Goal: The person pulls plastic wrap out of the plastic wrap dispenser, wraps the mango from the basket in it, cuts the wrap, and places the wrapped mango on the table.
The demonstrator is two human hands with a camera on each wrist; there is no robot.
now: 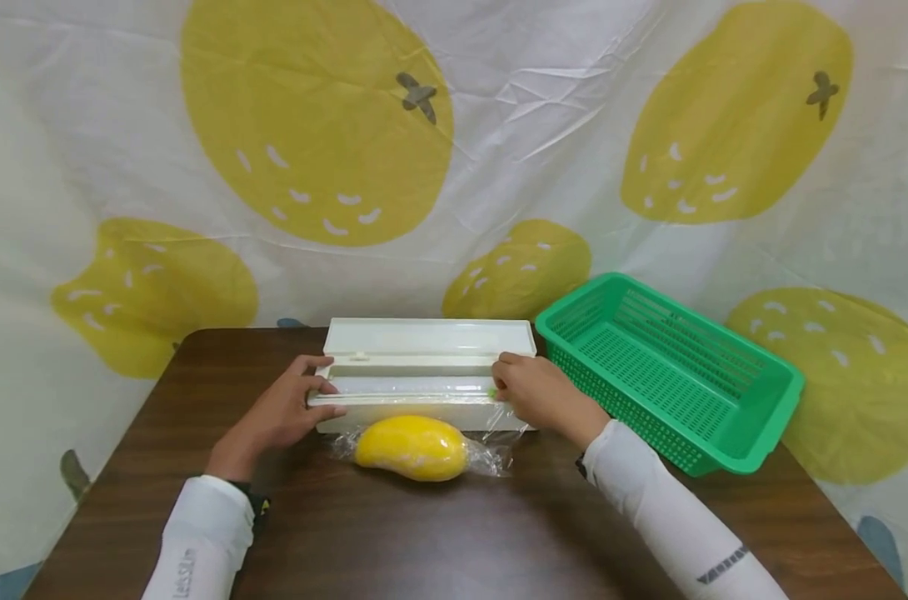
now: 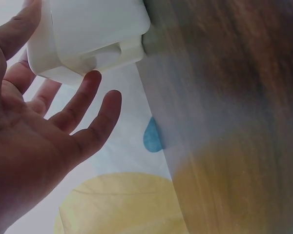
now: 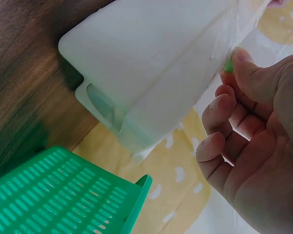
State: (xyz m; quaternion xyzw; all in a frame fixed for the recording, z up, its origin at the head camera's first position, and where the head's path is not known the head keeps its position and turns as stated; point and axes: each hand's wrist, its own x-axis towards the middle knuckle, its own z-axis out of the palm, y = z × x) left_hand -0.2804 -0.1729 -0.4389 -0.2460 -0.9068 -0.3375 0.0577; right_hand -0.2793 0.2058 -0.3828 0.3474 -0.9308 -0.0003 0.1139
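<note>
A white plastic-wrap dispenser (image 1: 424,417) stands on the table with its lid (image 1: 431,336) raised and a roll of clear wrap inside. My left hand (image 1: 283,407) holds its left end, thumb on the front and fingers along the top edge. At the right end, my right hand (image 1: 532,387) pinches a small green slide cutter (image 3: 228,65) between thumb and forefinger, on the dispenser's edge. Just in front lies a yellow mango (image 1: 411,448), covered in clear wrap that bunches out at both ends. Some wrap (image 1: 502,421) stretches from the dispenser's right side toward it.
A green plastic basket (image 1: 667,371) with slotted sides sits at the back right, close to my right forearm. The dark wooden table (image 1: 424,542) ends at a fruit-patterned cloth (image 1: 499,167) hanging behind it.
</note>
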